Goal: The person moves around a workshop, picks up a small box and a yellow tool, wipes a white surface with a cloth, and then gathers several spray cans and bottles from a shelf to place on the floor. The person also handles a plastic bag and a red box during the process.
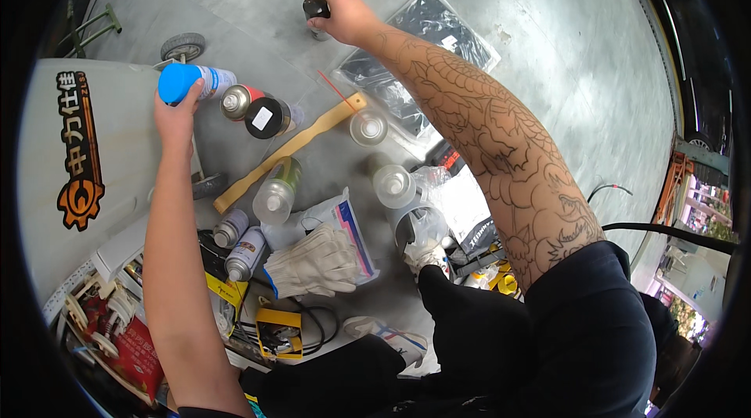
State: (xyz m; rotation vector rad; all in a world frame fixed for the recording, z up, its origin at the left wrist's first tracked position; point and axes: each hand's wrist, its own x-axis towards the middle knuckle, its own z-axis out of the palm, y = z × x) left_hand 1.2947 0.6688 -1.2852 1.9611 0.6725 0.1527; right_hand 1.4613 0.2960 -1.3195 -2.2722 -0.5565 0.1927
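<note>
My left hand (177, 122) is closed around a spray can with a wide blue cap (179, 82), which leans over beside a white panel. Farther out, my right hand (344, 15) grips a can with a black cap (316, 7); most of its body is hidden under the cap and fingers. Just right of the blue-capped can stand a red can with a metal top (233, 104) and another can with a black lid (266, 118). A notched wooden strip (274, 154) lies diagonally on the floor below them, next to a clear-capped can (368, 129).
A plastic-wrapped dark panel (434, 31) lies under my right forearm. Nearer me are a greenish can (277, 191), another clear-capped can (393, 186), white gloves (311, 263) on a zip bag, purple-white cans (246, 251) and a yellow box (270, 316). A white wheeled cart (117, 121) stands left.
</note>
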